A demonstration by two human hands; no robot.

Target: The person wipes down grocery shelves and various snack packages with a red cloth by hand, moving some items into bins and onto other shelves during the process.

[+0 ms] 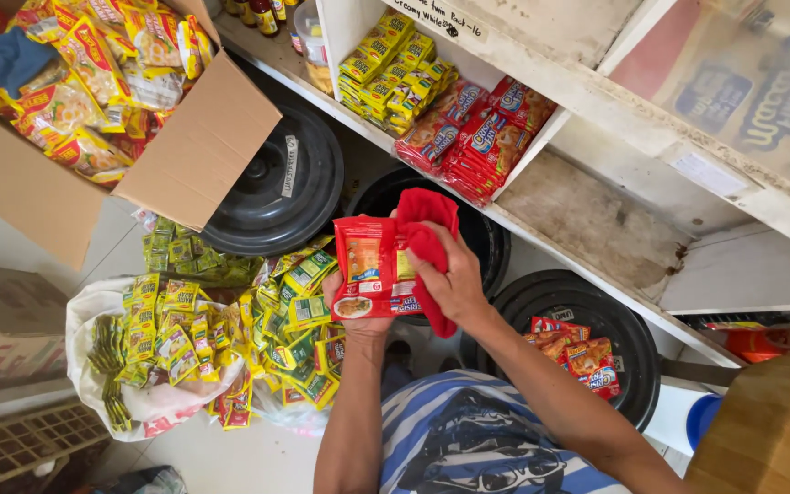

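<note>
My left hand [355,311] holds a strip of red sachet packets [365,265] upright in front of me. My right hand [454,279] grips a red cloth [427,229] and presses it against the right side of those packets. Both hands are over a dark round bin [491,247] below the shelf. More red packets [477,137] and yellow-green packets [390,69] are stacked in the white shelf's compartments just above.
An open cardboard box [189,151] of yellow noodle packs stands at the upper left. A heap of yellow-green sachets [221,338] lies on a white bag on the floor. Black bin lids [276,192] sit under the shelf; one [624,348] carries red packets [578,352].
</note>
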